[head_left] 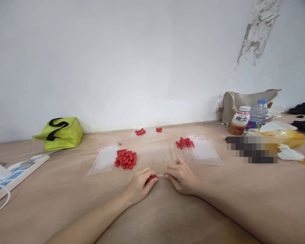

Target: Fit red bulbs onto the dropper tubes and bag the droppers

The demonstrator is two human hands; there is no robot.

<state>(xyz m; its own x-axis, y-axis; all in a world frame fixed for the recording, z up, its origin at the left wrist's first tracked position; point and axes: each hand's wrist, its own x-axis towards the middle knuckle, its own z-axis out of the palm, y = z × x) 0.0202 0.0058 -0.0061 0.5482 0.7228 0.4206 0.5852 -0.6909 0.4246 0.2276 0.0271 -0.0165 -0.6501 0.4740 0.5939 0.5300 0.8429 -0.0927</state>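
My left hand [140, 187] is closed around a red rubber dropper bulb [153, 177]. Opposite it, my right hand [181, 178] pinches a thin clear dropper tube [160, 176] whose end meets the bulb; how deep it sits inside I cannot tell. Just beyond my left hand lies a heap of loose red bulbs [125, 159]. A row of clear tubes [152, 154] is spread side by side beyond both hands. To the right of that row, several droppers with red bulbs fitted [185, 142] lie partly over a clear plastic bag [208, 154].
Another clear bag [104, 158] lies left of the heap. More red bulbs [140, 131] and tubes rest near the wall. A green bag [63, 134] and a power strip [17, 176] stand left. Bottles [240, 121] and a beige bag [249, 98] are at right.
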